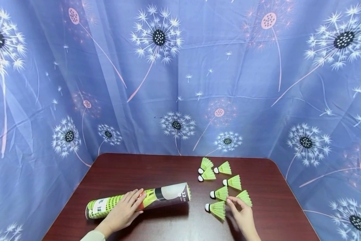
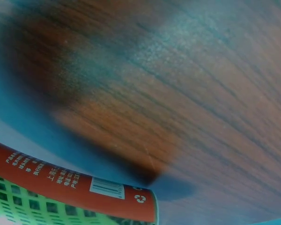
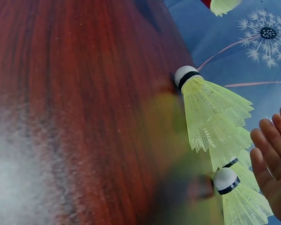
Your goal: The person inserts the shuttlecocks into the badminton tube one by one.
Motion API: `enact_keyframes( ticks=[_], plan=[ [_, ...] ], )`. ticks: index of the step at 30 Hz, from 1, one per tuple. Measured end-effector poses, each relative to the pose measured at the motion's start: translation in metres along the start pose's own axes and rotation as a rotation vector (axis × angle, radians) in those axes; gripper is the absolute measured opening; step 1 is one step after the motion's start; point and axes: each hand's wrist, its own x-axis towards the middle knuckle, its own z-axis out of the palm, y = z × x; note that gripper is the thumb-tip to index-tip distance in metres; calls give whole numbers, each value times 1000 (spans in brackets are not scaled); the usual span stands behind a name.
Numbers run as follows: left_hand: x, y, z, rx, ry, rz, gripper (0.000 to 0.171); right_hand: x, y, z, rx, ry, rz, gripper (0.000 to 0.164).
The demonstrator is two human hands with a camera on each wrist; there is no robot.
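On the table lies a printed shuttlecock tube point(image 1: 171, 194) on its side, its right end showing yellow-green skirt tips. My left hand point(image 1: 124, 209) holds the tube around its middle, fingers laid over the top. Several yellow-green shuttlecocks with white heads lie to the right. Nearest the table's front is one shuttlecock point(image 1: 217, 210), with another shuttlecock point(image 1: 220, 193) just behind it. My right hand point(image 1: 241, 214) is beside these two, thumb and forefinger tips right at a skirt edge. Its other fingers point(image 3: 274, 150) look fairly straight in the right wrist view. One shuttlecock point(image 1: 244, 197) is partly hidden behind this hand.
More shuttlecocks lie farther back, including one point(image 1: 232, 182) at mid-right and a close pair point(image 1: 207, 174) near the rear. The dark red wooden table point(image 1: 156, 164) has rounded back corners. A blue dandelion-print curtain point(image 1: 180, 83) hangs behind and on both sides.
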Motion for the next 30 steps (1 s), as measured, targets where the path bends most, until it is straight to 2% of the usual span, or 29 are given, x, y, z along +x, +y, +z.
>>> enact_keyframes(
  ticks=[6, 13, 19, 30],
  plan=[
    [1, 0, -1, 18, 6, 2, 55, -5, 2, 0, -19, -24, -15, 5],
    [2, 0, -2, 10, 3, -2, 55, -9, 4, 0, -1, -75, 75, 6],
    [3, 0, -3, 5, -1, -8, 56, -10, 5, 2, -47, -122, 79, 4],
    [2, 1, -4, 16, -17, -12, 56, -12, 3, 4, -15, -211, 114, 5]
  ],
)
